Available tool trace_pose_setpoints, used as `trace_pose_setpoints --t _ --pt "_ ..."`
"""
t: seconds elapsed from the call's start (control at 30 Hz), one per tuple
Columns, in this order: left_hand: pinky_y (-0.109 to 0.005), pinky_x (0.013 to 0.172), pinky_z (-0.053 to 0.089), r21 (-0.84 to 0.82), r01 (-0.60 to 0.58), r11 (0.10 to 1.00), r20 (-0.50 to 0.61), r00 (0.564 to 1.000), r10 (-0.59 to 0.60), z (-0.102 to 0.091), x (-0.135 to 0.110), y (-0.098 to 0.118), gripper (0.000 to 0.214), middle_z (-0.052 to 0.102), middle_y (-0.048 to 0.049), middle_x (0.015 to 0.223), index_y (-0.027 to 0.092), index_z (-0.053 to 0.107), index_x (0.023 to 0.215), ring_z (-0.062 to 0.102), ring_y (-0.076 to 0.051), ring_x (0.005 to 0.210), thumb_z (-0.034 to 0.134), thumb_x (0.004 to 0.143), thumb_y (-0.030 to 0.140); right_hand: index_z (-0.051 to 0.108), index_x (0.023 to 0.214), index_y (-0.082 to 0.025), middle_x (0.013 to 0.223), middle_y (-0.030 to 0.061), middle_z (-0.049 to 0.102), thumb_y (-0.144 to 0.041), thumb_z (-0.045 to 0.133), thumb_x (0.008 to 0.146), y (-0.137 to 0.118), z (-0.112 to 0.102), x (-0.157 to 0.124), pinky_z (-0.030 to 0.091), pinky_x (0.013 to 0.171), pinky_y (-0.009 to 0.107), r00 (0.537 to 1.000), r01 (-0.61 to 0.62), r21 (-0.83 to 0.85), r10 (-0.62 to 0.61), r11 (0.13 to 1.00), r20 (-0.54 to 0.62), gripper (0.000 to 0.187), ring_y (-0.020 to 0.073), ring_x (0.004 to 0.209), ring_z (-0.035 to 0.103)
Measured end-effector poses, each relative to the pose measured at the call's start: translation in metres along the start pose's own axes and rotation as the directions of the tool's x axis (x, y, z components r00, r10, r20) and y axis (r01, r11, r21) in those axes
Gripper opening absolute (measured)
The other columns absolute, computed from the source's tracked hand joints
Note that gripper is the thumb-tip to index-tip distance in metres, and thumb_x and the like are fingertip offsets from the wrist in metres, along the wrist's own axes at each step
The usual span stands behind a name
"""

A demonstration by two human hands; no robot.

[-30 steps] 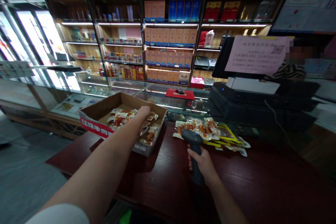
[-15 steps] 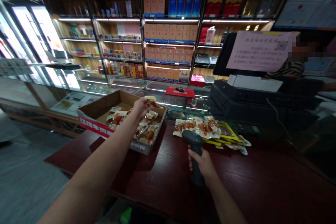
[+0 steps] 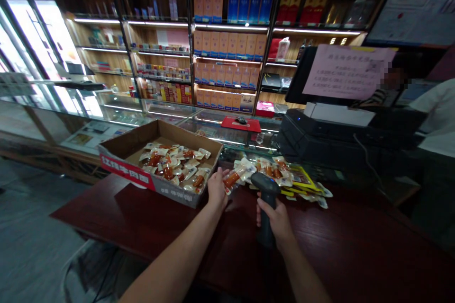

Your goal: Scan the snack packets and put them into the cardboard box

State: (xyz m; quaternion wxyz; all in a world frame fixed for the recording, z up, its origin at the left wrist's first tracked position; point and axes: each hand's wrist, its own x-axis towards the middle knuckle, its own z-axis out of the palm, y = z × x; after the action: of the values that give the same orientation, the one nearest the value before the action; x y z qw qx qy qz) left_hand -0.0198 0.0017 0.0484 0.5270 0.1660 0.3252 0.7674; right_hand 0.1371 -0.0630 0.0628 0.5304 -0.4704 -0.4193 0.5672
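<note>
My left hand (image 3: 217,190) is between the cardboard box and the pile, its fingers closed on the edge of a clear snack packet (image 3: 232,180) with a reddish-brown piece inside. That packet overlaps the near end of a pile of similar snack packets (image 3: 272,168). My right hand (image 3: 275,220) grips the handle of a dark barcode scanner (image 3: 267,199), held upright with its head close to the pile. Left of my hands stands the open cardboard box (image 3: 126,168), with many loose packets (image 3: 170,165) in it.
Yellow packages (image 3: 307,180) lie at the pile's right side on the dark wooden table (image 3: 227,241). Behind are a glass counter with a mouse (image 3: 241,120) on a red mat, a monitor bearing a pink notice (image 3: 348,73), and stocked shelves. People stand at the right.
My left hand has moved from over the box to the right and nearer, bringing the packet beside the pile. My right hand keeps the scanner in nearly the same place.
</note>
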Motion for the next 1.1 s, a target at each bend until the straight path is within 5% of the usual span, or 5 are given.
trace_pose_setpoints --t 0.17,0.33,0.43,0.77,1.1 --pt "-0.033 0.058 0.052 0.040 0.060 0.997 -0.174 0.983 -0.052 -0.028 0.007 -0.021 0.036 0.064 -0.0048 0.072 0.015 0.052 0.081 0.063 -0.016 0.056 0.060 0.077 0.050 0.054 0.094 -0.014 0.049 -0.0064 0.055 -0.044 0.075 0.057 0.001 -0.009 -0.002 0.043 0.035 0.023 0.999 -0.016 -0.051 0.014 0.999 -0.032 0.053 0.0102 0.037 0.050" --pt "-0.028 0.061 0.048 0.497 -0.203 0.843 -0.094 0.954 0.286 -0.042 0.022 -0.026 0.044 0.062 -0.0037 0.064 0.015 0.058 0.070 0.061 -0.016 0.062 0.054 0.074 0.059 0.054 0.092 -0.015 0.047 -0.0067 0.054 -0.043 0.073 0.057 0.000 -0.013 -0.001 0.041 0.032 0.021 0.998 -0.039 -0.196 0.046 0.980 0.033 0.049 0.0107 0.035 0.049" --pt "-0.028 0.062 0.046 0.627 -0.257 0.736 -0.062 0.924 0.376 -0.043 0.023 -0.023 0.048 0.063 -0.0047 0.064 0.016 0.057 0.067 0.060 -0.017 0.063 0.045 0.075 0.062 0.053 0.093 -0.015 0.047 -0.0067 0.054 -0.042 0.072 0.059 -0.001 -0.013 -0.001 0.041 0.033 0.022 0.998 -0.037 -0.244 0.048 0.969 0.038 0.047 0.0113 0.036 0.051" --pt "-0.029 0.063 0.045 0.656 -0.295 0.694 -0.059 0.897 0.437 -0.049 0.027 -0.029 0.048 0.061 -0.0039 0.061 0.018 0.056 0.064 0.058 -0.017 0.061 0.041 0.075 0.063 0.052 0.091 -0.017 0.049 -0.0070 0.053 -0.044 0.067 0.062 -0.002 -0.008 0.000 0.043 0.034 0.023 0.997 -0.011 -0.281 0.033 0.960 0.076 0.043 0.0116 0.036 0.051" --pt "-0.027 0.052 0.043 0.483 -0.247 0.840 -0.115 0.933 0.340 -0.041 0.023 -0.027 0.047 0.058 -0.0012 0.055 0.018 0.053 0.062 0.054 -0.013 0.050 0.051 0.067 0.065 0.051 0.087 -0.017 0.048 -0.0072 0.052 -0.043 0.067 0.062 -0.001 -0.007 0.003 0.042 0.034 0.023 0.995 0.000 -0.258 0.025 0.966 0.093 0.039 0.0113 0.036 0.050"
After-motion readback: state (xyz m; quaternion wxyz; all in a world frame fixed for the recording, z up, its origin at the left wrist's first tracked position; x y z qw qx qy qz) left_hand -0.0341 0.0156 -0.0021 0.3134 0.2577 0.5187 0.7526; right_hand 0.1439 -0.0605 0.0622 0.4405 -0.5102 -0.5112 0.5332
